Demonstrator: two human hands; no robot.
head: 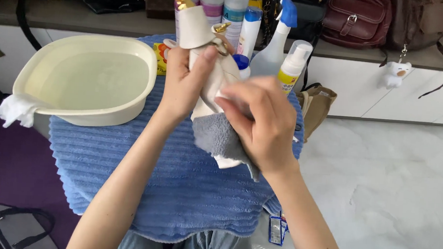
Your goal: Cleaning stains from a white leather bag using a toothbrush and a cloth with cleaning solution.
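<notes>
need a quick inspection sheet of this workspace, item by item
surface: blue ribbed towel spread over the work surface
job's things: cream leather bag piece with gold hardware; grey microfibre cloth pressed on it
clutter: cream plastic basin of water with white rag on its rim; spray and pump bottles behind
grippers: left hand grips the bag piece; right hand holds the cloth
cables: nothing seen
surroundings: white marble-look floor; handbags on a shelf

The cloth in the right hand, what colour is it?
Grey: the cloth is a plain, fuzzy grey, seen best in the head view, the only one.
</notes>
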